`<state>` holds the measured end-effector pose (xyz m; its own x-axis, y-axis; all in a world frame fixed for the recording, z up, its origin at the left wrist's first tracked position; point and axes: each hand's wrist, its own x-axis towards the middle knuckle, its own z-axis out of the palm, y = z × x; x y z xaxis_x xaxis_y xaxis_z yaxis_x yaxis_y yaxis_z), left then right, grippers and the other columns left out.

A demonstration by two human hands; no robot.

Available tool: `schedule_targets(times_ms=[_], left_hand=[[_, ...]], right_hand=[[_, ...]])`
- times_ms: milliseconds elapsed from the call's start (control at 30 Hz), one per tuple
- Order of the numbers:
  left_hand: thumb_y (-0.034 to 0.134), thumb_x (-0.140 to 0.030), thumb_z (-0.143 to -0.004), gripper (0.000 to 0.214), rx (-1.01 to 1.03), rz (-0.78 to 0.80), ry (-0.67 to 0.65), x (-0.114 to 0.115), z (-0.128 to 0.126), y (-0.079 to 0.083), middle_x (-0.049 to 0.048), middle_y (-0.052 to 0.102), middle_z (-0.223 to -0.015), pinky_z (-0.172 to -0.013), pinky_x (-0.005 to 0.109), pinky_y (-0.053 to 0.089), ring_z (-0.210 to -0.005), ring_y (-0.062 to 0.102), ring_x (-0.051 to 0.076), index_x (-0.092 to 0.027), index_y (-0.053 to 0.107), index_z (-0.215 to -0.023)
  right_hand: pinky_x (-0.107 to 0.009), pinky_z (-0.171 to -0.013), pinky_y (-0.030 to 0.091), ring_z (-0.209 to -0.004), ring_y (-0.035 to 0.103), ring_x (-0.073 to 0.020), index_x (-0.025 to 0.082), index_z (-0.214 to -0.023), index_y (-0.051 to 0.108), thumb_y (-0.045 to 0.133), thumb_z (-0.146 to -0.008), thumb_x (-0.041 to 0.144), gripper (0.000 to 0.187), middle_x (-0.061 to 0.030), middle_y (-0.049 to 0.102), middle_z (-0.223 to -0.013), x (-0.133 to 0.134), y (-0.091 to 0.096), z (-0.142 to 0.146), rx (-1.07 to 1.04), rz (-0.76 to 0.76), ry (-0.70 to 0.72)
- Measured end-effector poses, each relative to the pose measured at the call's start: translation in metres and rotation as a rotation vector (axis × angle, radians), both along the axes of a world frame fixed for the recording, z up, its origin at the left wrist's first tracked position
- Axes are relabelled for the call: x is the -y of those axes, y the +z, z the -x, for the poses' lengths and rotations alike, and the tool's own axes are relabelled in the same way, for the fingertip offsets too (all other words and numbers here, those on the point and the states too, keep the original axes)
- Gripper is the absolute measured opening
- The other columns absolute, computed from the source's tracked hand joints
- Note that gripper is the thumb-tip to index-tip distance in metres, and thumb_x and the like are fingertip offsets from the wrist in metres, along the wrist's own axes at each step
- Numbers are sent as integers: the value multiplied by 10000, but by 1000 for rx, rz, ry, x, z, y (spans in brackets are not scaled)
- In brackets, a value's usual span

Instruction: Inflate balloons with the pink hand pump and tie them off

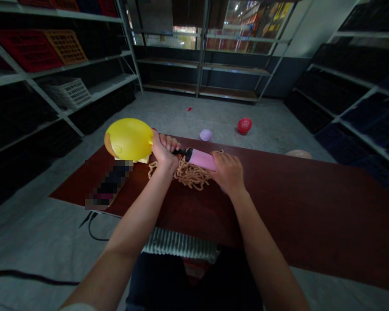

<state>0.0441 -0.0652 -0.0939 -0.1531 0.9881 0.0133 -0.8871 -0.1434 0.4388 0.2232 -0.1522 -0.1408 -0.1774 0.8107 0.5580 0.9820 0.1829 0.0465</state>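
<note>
An inflated yellow balloon (129,139) points off to the left, its neck pinched in my left hand (165,151). My right hand (228,172) is wrapped round the far end of a pink balloon pump (201,159). The pump lies nearly level between both hands, and its black end reaches my left fingers. Where the balloon neck meets the pump is covered by those fingers. Beneath the pump, a heap of tan cord (192,175) rests on the dark red-brown table (298,207).
A blurred-out flat object (112,185) lies at the table's left. On the floor beyond are a purple balloon (205,134), a red balloon (244,125) and a pale round object (298,154). Shelves with crates (65,46) line the left; a metal rack (199,65) stands behind.
</note>
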Motion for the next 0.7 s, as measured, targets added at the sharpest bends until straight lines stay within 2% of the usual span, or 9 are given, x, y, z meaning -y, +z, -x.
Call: schedule_targets(times_ms=[200, 467, 600, 700], left_hand=[[449, -413, -1020, 580, -10, 27, 60, -5, 16, 7, -79, 176, -416, -371, 219, 221, -327, 192, 66, -195, 201, -543], [351, -339, -1051, 531, -6, 13, 98, -13, 44, 12, -78, 175, -414, -377, 228, 220, -316, 178, 66, -197, 262, -547], [321, -332, -1057, 539, -57, -8, 113, -7, 49, 20, -68, 179, -419, -382, 240, 231, -320, 171, 69, -195, 261, -538], [357, -368, -1049, 564, -105, -27, 144, -3, 50, 23, -61, 177, -417, -382, 247, 235, -326, 163, 72, -193, 237, -527]], right_hand=[[-400, -876, 312, -992, 556, -279, 174, -1202, 588, 608, -867, 336, 373, -103, 705, -1079, 2, 1, -18, 62, -57, -94], [-436, -959, 317, -1056, 538, -295, 204, -1212, 587, 555, -866, 269, 354, -106, 685, -1137, 4, 2, -42, 11, -96, -201], [-421, -984, 330, -1071, 546, -290, 200, -1207, 585, 544, -867, 259, 347, -113, 676, -1141, 5, 2, -46, -30, -106, -202], [-390, -931, 359, -1009, 569, -276, 178, -1172, 597, 557, -863, 270, 325, -110, 687, -1083, 5, 1, -42, -39, -76, -172]])
